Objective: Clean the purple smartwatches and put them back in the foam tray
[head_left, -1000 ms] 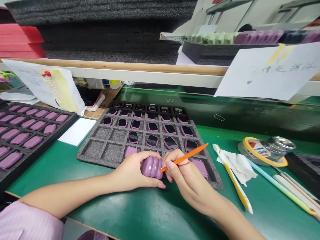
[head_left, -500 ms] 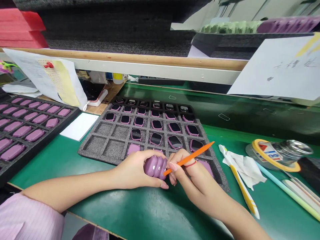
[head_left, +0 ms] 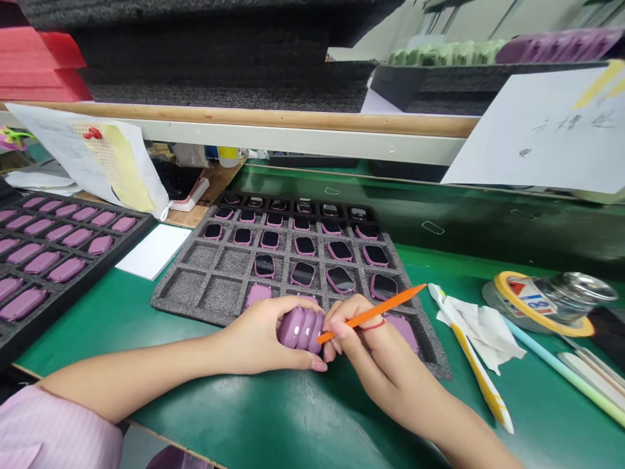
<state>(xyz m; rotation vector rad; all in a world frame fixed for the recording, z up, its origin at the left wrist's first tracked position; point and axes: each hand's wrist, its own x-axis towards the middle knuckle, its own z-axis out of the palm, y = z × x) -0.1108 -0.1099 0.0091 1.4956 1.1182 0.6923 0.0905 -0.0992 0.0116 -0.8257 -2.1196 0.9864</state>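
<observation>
My left hand point(head_left: 266, 335) is wrapped around a short stack of purple watch cases point(head_left: 299, 329), held above the green table near the front edge of the foam tray. My right hand point(head_left: 364, 342) pinches an orange pry stick point(head_left: 375, 314). The stick's lower tip meets the right end of the stack, and its other end points up to the right. Behind the hands lies the dark grey foam tray point(head_left: 222, 294). Purple-framed watches with black screens point(head_left: 303, 273) fill many of its pockets, and several at the left front hold nothing.
A second tray point(head_left: 100, 260) of purple cases lies left, beside a white paper pad point(head_left: 155, 251). To the right are a toothbrush point(head_left: 478, 371), a crumpled tissue point(head_left: 488, 332), a glass bottle point(head_left: 541, 296) and several slim tools. A shelf edge point(head_left: 273, 127) crosses above.
The view has shifted slightly. Both hands keep almost the same pose, with the orange pry stick still against the end of the stack and lying at a slightly flatter angle.
</observation>
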